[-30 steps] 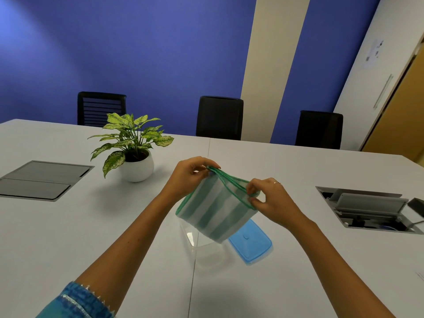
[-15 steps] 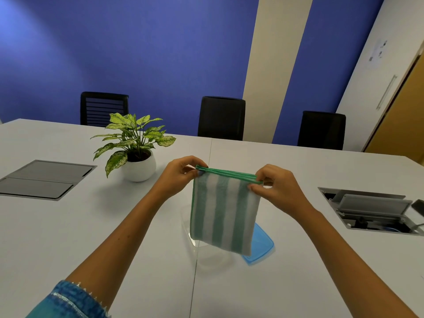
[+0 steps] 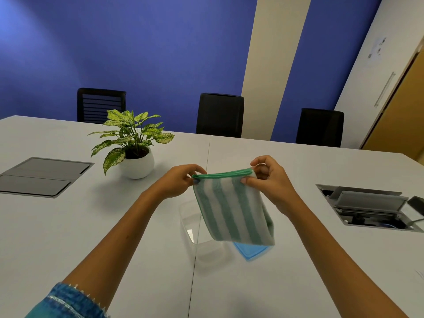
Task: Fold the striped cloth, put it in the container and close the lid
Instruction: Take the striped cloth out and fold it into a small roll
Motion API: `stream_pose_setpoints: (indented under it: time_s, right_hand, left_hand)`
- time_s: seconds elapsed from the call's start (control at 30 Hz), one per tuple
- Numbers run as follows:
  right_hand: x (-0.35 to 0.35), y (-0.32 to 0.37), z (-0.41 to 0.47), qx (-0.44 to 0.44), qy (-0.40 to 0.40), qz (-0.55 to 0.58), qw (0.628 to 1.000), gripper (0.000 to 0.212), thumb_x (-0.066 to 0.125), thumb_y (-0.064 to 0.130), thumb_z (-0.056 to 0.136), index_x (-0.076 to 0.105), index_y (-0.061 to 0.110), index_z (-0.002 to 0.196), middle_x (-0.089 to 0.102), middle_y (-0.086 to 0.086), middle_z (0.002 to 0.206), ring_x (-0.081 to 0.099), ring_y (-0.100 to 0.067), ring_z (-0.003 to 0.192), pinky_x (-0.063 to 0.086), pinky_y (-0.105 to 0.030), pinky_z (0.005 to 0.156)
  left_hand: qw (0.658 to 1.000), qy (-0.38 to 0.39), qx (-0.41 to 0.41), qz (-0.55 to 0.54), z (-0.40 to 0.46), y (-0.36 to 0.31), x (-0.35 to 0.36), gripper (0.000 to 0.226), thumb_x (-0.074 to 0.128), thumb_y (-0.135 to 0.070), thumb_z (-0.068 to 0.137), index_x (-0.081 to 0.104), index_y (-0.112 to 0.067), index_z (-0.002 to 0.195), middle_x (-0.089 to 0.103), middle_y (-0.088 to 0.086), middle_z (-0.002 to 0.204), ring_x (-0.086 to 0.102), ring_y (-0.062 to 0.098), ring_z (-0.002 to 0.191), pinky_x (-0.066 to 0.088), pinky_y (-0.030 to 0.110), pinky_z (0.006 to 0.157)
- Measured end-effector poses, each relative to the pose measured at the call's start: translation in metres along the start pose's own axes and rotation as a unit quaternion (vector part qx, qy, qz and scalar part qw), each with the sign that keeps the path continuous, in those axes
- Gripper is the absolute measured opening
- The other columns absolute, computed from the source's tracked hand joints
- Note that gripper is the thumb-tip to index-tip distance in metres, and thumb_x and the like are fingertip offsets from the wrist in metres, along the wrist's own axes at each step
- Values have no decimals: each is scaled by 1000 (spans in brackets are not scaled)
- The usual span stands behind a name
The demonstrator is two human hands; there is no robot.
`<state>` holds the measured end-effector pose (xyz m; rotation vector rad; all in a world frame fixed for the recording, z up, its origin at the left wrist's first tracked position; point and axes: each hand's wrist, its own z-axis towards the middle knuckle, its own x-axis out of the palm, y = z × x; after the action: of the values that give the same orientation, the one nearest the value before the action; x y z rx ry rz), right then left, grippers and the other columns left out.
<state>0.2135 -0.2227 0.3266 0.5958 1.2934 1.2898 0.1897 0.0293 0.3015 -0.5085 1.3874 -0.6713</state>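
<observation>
A: While the striped cloth point(image 3: 231, 207) hangs folded in the air, left hand point(image 3: 177, 181) pinches its top-left corner, right hand point(image 3: 269, 182) pinches the top-right. Hands apart, green hem taut between them.

B: Container?

A: Clear container point(image 3: 195, 228) sits on the table point(image 3: 68, 226) directly below the hands, under the left half of the cloth. Blue lid point(image 3: 251, 251) lies just beside it, below the right hand, mostly hidden by the hanging edge.

B: Axis?

A: Cloth's long side runs hem to bottom fold, tilted so the bottom swings right, toward the lid and off the container mouth. Left hand looks nearer the container.

B: Fits as is?

A: Doubtful. It looks wider than the opening; my guess is one more fold, then straight down. Container is transparent, rim hard to read, so can't confirm its far edge.

B: Risk?

A: Bottom fold draping over the rim or landing on the lid.
</observation>
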Motion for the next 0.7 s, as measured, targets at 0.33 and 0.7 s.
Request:
stream_pose_setpoints:
  time_s: [0.33,0.7]
  right_hand:
    - [32,1,-11,-13,10,12,1000,32,76,24,76,55,20,100,67,-3,96,67,-19,86,58,-27,78]
    - [6,-27,-26,-38,-5,-9,999,22,79,26,71,65,14,84,68,-1,80,63,-10,72,57,-26,71]
  left_hand:
    - [992,101,77,-19,-3,-45,23,57,64,-37,83,42,-22,134,53,-4,126,51,11,107,43,17,86]
    - [974,-84,201,60,4,-36,22,32,59,-37,85,64,-6,89,66,10,82,54,15,72,45,28,69]
